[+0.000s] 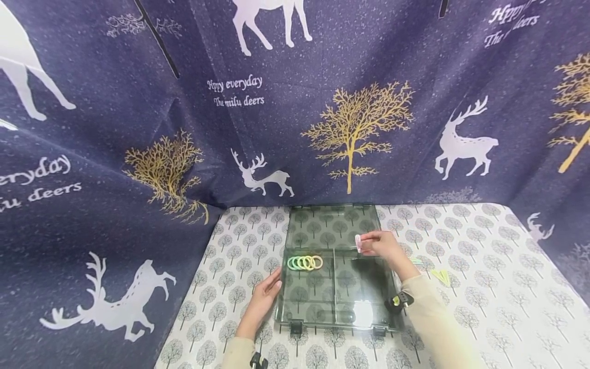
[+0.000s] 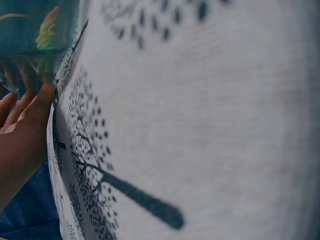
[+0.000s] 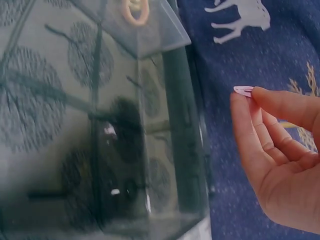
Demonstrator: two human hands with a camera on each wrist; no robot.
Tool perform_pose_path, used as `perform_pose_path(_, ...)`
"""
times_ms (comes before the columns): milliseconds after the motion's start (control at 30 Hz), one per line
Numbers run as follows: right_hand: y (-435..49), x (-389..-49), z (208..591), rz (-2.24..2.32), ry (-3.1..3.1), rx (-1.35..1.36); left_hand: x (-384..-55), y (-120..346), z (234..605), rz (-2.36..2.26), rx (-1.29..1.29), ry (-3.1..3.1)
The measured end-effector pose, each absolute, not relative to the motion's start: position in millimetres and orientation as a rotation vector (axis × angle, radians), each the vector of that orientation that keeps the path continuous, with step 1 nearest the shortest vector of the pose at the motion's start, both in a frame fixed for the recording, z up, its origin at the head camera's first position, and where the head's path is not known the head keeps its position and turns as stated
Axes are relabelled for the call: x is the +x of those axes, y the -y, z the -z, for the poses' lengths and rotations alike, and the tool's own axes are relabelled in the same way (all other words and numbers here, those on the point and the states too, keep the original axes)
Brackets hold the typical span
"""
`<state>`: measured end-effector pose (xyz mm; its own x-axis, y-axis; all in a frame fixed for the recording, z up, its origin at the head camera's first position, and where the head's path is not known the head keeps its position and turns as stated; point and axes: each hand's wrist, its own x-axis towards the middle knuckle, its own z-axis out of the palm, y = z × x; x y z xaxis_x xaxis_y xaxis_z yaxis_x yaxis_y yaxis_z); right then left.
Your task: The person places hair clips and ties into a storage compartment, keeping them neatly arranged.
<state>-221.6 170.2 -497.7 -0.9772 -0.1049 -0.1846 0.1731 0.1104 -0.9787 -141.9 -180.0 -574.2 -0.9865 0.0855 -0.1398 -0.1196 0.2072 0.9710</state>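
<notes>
My right hand pinches a small pink hair clip between thumb and fingertips, above the far part of the right compartment. The right wrist view shows the clip held out by its end, beyond the wall of the box. A clear, dark-tinted plastic box lies with its lid folded back. My left hand rests its extended fingers against the box's left side. Several hair ties, green through yellow to peach, overlap in a row at the far end of the left compartment.
Yellow-green clips lie on the tree-print tablecloth to the right, and a greenish one lies partly behind my right forearm. A divider splits the box. A deer-print curtain hangs behind the table.
</notes>
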Motion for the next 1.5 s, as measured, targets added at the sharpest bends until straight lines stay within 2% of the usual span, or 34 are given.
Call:
perform_pose_path(500, -135.6, -216.1, 520.4, 1.977, -2.084, 0.139, -141.7, 179.6, 573.9, -1.871, -0.020, -2.314)
perform_pose_path(900, -128.7, -213.8, 533.9, 1.990, -1.982, 0.142, -142.4, 178.6, 574.1, -1.845, 0.004, -2.354)
perform_pose_path(1500, -114.6, -216.7, 553.2, 1.913, -2.022, 0.333, -140.3, 178.0, 574.4, -1.875, 0.006, -2.332)
